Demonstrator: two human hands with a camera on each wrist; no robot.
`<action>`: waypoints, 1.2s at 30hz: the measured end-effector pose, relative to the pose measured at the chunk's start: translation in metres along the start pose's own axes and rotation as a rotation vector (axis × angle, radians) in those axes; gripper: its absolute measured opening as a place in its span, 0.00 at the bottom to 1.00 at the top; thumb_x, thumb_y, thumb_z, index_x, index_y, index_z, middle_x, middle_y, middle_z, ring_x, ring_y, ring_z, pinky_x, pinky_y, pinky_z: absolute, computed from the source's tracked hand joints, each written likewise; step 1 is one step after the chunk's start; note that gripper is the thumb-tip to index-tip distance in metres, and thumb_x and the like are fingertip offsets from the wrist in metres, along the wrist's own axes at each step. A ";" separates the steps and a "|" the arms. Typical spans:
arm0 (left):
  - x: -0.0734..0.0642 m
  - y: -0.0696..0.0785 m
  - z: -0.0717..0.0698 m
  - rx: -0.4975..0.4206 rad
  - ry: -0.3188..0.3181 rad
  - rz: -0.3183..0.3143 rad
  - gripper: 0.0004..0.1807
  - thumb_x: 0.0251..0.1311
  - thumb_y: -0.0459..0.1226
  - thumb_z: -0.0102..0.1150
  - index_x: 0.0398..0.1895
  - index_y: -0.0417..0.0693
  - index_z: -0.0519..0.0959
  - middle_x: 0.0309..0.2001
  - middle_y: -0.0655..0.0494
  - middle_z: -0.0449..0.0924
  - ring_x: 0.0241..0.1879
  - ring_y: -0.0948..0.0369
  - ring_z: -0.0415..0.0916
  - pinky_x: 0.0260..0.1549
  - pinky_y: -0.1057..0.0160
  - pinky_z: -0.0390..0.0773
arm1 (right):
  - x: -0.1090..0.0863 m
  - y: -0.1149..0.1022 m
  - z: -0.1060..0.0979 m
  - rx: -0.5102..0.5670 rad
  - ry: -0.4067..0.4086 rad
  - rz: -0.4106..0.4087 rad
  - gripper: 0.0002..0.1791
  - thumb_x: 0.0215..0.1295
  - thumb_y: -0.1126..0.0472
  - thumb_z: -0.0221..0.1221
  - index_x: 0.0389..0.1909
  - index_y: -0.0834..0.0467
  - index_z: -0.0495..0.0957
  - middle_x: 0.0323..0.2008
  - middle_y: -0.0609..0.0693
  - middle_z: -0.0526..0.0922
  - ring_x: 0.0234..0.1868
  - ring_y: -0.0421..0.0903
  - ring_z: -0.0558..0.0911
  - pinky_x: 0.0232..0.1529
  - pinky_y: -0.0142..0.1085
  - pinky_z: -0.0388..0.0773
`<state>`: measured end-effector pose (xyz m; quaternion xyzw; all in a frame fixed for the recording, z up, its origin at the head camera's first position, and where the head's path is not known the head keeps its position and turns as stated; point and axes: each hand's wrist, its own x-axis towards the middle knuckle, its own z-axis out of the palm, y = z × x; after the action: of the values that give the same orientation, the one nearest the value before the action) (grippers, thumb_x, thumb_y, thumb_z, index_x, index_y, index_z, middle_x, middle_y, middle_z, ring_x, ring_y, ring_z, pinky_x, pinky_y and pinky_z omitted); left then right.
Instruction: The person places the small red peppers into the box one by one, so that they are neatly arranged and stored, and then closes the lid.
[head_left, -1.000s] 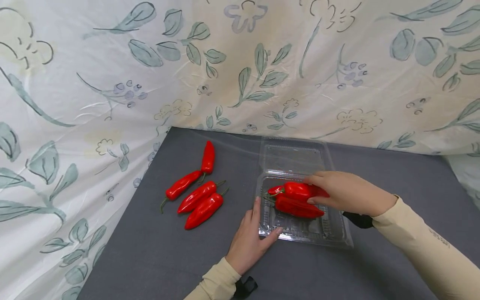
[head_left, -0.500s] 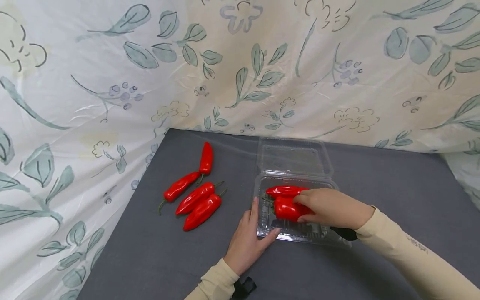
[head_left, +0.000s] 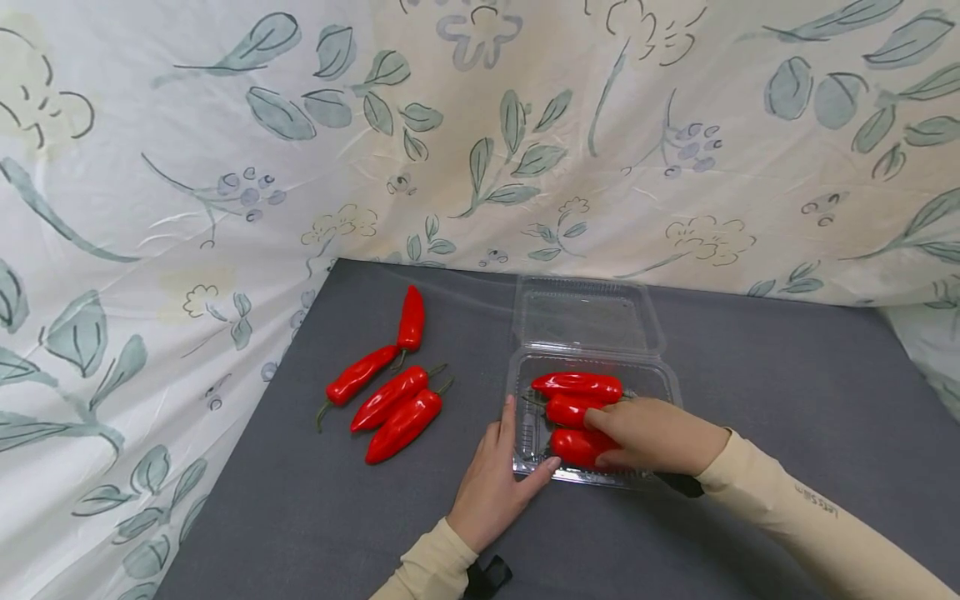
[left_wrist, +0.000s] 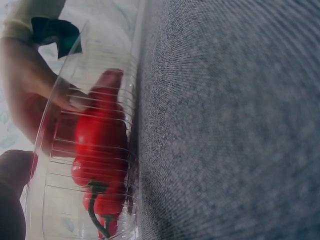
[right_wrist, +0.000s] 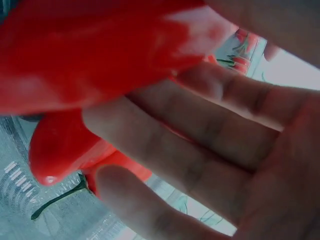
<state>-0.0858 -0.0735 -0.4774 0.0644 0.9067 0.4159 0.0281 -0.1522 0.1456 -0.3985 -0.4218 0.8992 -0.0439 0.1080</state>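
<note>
Three red peppers lie in the open clear plastic clamshell container (head_left: 517, 367): the far pepper (head_left: 576, 384), the middle pepper (head_left: 566, 410) and the near pepper (head_left: 576, 447). My right hand (head_left: 652, 433) reaches in from the right and holds the near pepper between thumb and fingers; the right wrist view has this pepper (right_wrist: 90, 55) close up, with fingers (right_wrist: 190, 135) behind it. My left hand (head_left: 491, 487) rests at the container's near-left corner, fingers extended along the left side and thumb at the front rim. The left wrist view shows peppers (left_wrist: 102, 135) through the clear wall.
Several more red peppers (head_left: 405, 425) lie on the grey cloth (head_left: 300, 500) left of the container. The container's hinged lid (head_left: 588, 317) lies folded back behind it. A floral curtain (head_left: 487, 150) hangs along the back and left side.
My right hand has moved toward the container's near side with a pepper, lowering it beside the others. The far and middle peppers are more exposed now. My left hand has stayed at the rim.
</note>
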 end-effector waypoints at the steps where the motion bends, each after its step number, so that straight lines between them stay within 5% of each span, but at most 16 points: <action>1: 0.000 0.000 0.000 0.004 -0.002 -0.001 0.53 0.56 0.62 0.57 0.77 0.52 0.43 0.52 0.50 0.68 0.43 0.61 0.65 0.36 0.64 0.73 | -0.001 0.000 0.001 0.000 0.003 -0.003 0.17 0.49 0.51 0.71 0.34 0.50 0.74 0.19 0.37 0.71 0.20 0.36 0.67 0.25 0.31 0.69; 9: 0.001 0.002 0.001 -0.001 0.000 0.001 0.54 0.56 0.62 0.57 0.77 0.53 0.42 0.53 0.50 0.68 0.44 0.61 0.65 0.37 0.65 0.74 | -0.007 0.004 -0.001 -0.005 0.018 0.025 0.16 0.50 0.51 0.70 0.34 0.50 0.75 0.20 0.37 0.71 0.22 0.35 0.68 0.26 0.30 0.70; 14: 0.003 0.006 0.002 -0.009 -0.004 0.002 0.54 0.56 0.63 0.57 0.77 0.52 0.42 0.56 0.49 0.68 0.48 0.60 0.66 0.41 0.60 0.76 | -0.026 0.001 -0.021 0.015 0.150 0.197 0.17 0.53 0.51 0.69 0.40 0.53 0.77 0.22 0.37 0.74 0.20 0.32 0.68 0.23 0.29 0.71; 19: 0.000 0.005 0.002 -0.023 0.012 0.026 0.54 0.56 0.62 0.57 0.77 0.50 0.42 0.56 0.48 0.67 0.47 0.59 0.66 0.40 0.60 0.75 | -0.050 -0.005 -0.027 0.150 0.287 0.425 0.20 0.60 0.50 0.64 0.49 0.55 0.76 0.23 0.39 0.72 0.18 0.35 0.66 0.18 0.29 0.66; 23: -0.003 0.004 0.003 -0.018 0.023 0.032 0.54 0.56 0.62 0.57 0.77 0.48 0.43 0.55 0.47 0.68 0.46 0.60 0.66 0.38 0.62 0.75 | -0.068 -0.011 -0.012 0.257 0.355 0.591 0.29 0.61 0.43 0.61 0.53 0.60 0.73 0.34 0.49 0.76 0.24 0.41 0.70 0.20 0.33 0.69; 27: -0.004 0.004 0.006 -0.020 0.014 0.026 0.55 0.56 0.64 0.56 0.77 0.48 0.43 0.56 0.46 0.68 0.48 0.59 0.67 0.39 0.60 0.76 | -0.084 -0.013 0.009 0.271 0.409 0.697 0.36 0.61 0.41 0.60 0.57 0.67 0.69 0.45 0.62 0.73 0.38 0.54 0.74 0.32 0.47 0.76; 31: -0.005 0.004 0.007 -0.029 0.010 -0.012 0.55 0.55 0.64 0.57 0.77 0.49 0.43 0.56 0.47 0.67 0.49 0.58 0.67 0.39 0.58 0.77 | -0.089 -0.013 0.029 0.301 0.454 0.731 0.40 0.63 0.41 0.58 0.61 0.71 0.64 0.53 0.70 0.66 0.53 0.67 0.66 0.43 0.61 0.70; 36: -0.004 0.008 0.008 -0.023 0.006 -0.037 0.55 0.54 0.62 0.59 0.77 0.48 0.44 0.55 0.47 0.68 0.47 0.58 0.67 0.38 0.57 0.78 | -0.088 -0.012 0.045 0.347 0.472 0.753 0.48 0.64 0.38 0.55 0.68 0.72 0.53 0.60 0.74 0.57 0.58 0.73 0.59 0.47 0.69 0.65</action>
<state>-0.0805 -0.0631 -0.4767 0.0461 0.9029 0.4261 0.0336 -0.0785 0.2060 -0.4263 -0.0209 0.9688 -0.2461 -0.0221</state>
